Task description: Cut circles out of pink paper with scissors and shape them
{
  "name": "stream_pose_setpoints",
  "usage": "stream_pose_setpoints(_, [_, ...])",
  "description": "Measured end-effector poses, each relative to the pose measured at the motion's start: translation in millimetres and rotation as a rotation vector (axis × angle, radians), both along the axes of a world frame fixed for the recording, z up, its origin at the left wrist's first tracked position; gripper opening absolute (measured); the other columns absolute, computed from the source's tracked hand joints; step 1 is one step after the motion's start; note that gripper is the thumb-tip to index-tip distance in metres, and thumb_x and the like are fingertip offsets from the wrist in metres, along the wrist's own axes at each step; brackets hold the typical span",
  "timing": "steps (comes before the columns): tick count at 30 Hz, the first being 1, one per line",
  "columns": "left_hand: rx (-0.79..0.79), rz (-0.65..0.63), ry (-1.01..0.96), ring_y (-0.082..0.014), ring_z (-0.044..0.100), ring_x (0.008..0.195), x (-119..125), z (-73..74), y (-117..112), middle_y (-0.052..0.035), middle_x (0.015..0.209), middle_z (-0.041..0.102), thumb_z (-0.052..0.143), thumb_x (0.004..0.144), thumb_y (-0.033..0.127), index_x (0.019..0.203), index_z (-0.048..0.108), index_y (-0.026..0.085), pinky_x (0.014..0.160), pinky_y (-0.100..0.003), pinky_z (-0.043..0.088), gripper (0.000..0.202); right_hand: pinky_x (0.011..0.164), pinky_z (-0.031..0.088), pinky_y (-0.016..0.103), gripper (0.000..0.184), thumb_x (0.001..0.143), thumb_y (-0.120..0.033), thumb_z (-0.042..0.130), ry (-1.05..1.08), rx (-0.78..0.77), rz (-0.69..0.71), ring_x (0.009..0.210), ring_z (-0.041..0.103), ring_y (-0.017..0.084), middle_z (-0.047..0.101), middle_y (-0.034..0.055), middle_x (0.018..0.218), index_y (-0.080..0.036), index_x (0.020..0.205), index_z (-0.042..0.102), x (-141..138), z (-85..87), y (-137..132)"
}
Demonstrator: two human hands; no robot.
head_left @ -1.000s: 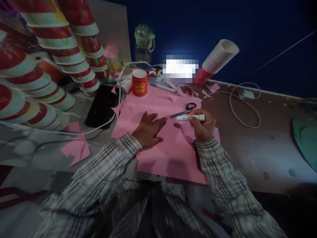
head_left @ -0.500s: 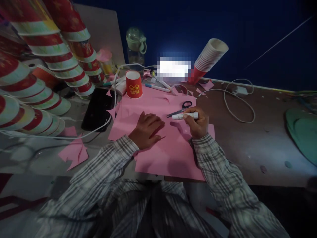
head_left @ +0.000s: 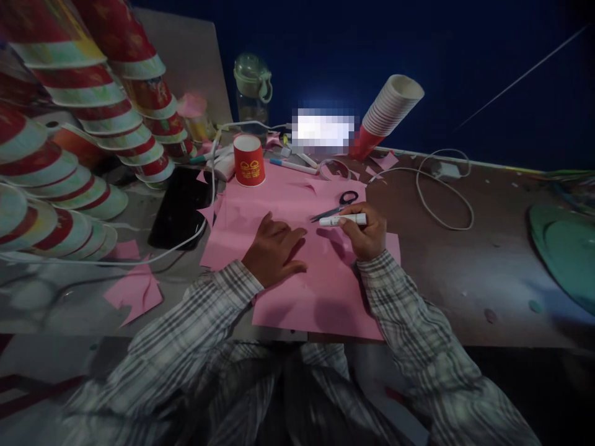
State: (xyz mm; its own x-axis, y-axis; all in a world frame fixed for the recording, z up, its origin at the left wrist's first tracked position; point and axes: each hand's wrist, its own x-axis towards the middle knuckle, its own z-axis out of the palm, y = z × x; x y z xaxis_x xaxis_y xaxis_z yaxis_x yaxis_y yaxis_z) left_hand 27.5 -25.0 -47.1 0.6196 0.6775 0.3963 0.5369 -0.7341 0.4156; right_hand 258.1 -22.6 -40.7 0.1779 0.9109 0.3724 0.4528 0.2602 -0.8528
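Observation:
In the head view, my left hand [head_left: 276,253] rests on the pink paper [head_left: 307,310], its fingers spread and the thumb stretched out. Between thumb and fingers of my right hand [head_left: 369,232] is a white tube [head_left: 341,220] with small print. It is held level, pointing left, and could be a marker or a glue stick. Just behind the tube lie scissors [head_left: 335,209] with black handles, on the paper. A red paper cup [head_left: 249,162] with yellow print stands upright at the paper's back left.
Tall towers of red-and-white cups [head_left: 106,102] rise at left, near a black phone [head_left: 179,207] and pink scraps [head_left: 137,291]. A leaning cup stack [head_left: 385,114], a bottle [head_left: 252,87], a tape roll [head_left: 334,169] and a white cable [head_left: 444,217] occupy the back. Green sheets [head_left: 564,254] lie right.
The fingers of my left hand have spread wider, the thumb moving away from them. My right hand keeps the white tube almost in place. The whole view has shifted slightly.

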Motion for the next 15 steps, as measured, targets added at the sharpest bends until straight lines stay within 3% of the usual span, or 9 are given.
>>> stream_pose_setpoints(4, [0.018,-0.171,0.075,-0.0261,0.053,0.100,4.6,6.4,-8.4,-0.0104,0.102,0.067,0.056,0.087,0.046,0.114,0.061,0.015,0.097,-0.047,0.040,0.041,0.045,0.035,0.024,0.009,0.073,-0.027,0.064,-0.002,-0.005,0.010,0.051,0.046,0.010,0.058,-0.0022,0.064,-0.019,0.078,0.062,-0.5,-0.7,-0.4])
stream_pose_setpoints(7, [0.027,-0.239,0.093,-0.0246,0.052,0.099,5.6,10.9,-11.3,-0.0078,0.107,0.067,0.052,0.091,0.040,0.102,0.065,0.017,0.092,-0.043,0.040,0.028,0.045,0.036,0.024,0.009,0.073,-0.027,0.064,-0.018,-0.024,0.009,0.050,0.046,0.010,0.057,-0.0026,0.063,-0.019,0.077,0.062,-1.9,1.2,-1.2])
stream_pose_setpoints(15, [0.077,0.005,0.141,-0.0243,0.053,0.091,4.1,16.6,-9.4,-0.0088,0.094,0.066,0.052,0.091,0.036,0.088,0.067,0.016,0.087,-0.043,0.041,0.026,0.044,0.038,0.024,0.008,0.073,-0.027,0.064,-0.027,-0.058,0.011,0.049,0.050,0.012,0.059,-0.0014,0.062,-0.020,0.077,0.062,-2.9,2.1,-2.4])
